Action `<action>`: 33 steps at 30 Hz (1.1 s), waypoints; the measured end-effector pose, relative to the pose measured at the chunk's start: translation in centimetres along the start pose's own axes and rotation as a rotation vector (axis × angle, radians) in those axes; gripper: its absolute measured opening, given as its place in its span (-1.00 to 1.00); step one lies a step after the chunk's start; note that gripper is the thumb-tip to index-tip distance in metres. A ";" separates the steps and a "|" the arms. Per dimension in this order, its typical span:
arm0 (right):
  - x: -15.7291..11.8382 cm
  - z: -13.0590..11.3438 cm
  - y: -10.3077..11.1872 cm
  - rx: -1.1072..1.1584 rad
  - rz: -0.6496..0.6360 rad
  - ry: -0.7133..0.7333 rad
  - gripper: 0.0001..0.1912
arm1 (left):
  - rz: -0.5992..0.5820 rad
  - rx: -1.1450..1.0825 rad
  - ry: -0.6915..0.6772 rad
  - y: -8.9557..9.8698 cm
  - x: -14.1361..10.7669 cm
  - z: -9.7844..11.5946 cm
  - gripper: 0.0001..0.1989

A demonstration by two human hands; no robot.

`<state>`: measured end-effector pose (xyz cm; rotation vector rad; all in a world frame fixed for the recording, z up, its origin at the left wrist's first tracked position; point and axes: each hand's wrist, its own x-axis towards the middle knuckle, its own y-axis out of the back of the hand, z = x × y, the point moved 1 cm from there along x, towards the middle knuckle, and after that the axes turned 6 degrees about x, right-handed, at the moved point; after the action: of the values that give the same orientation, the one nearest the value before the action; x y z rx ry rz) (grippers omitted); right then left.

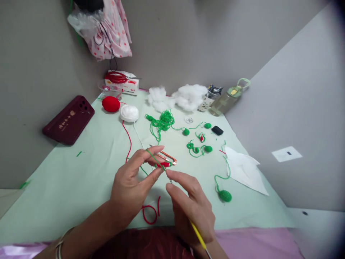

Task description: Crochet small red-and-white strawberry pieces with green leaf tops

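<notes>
Between the thumb and fingers of my left hand (132, 180) is a small red and green crochet piece (163, 164). A strand of green yarn (153, 156) runs over the raised left index finger down to it. My right hand (191, 205) grips a crochet hook (198, 233) with a yellow handle, its thin metal tip at the piece. Just behind the fingers lie orange thread snips (170, 158) on the table. A loose red yarn tail (150, 215) curls below my left hand.
A red yarn ball (111, 104), white yarn ball (129, 113) and tangled green yarn (163, 122) lie beyond my hands, before white stuffing (190, 97). Several small green crocheted balls (225, 196) are at right. A phone (69, 120) leans at left; a bottle (226, 100) stands back right.
</notes>
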<state>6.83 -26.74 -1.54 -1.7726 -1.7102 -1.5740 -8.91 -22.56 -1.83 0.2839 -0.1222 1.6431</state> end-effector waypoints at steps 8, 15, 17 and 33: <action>-0.5 0.1 0.1 0.100 0.000 -0.026 -0.61 | 0.012 0.164 -0.189 0.2 -0.1 0.2 -0.64; 0.3 -0.3 0.6 0.156 0.005 -0.129 -0.62 | 0.027 0.237 -0.365 0.6 -0.1 0.4 -0.55; 0.3 -0.3 0.5 0.143 -0.010 -0.146 -0.65 | 0.011 0.273 -0.436 0.7 -0.1 0.5 -0.51; 1.2 0.2 0.7 0.247 0.046 -0.176 -0.72 | -0.032 -0.008 0.134 0.2 0.1 1.2 -0.71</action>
<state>7.18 -26.11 -0.33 -1.8525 -1.8355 -1.1599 -9.01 -22.73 -0.67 0.1683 -0.0221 1.6244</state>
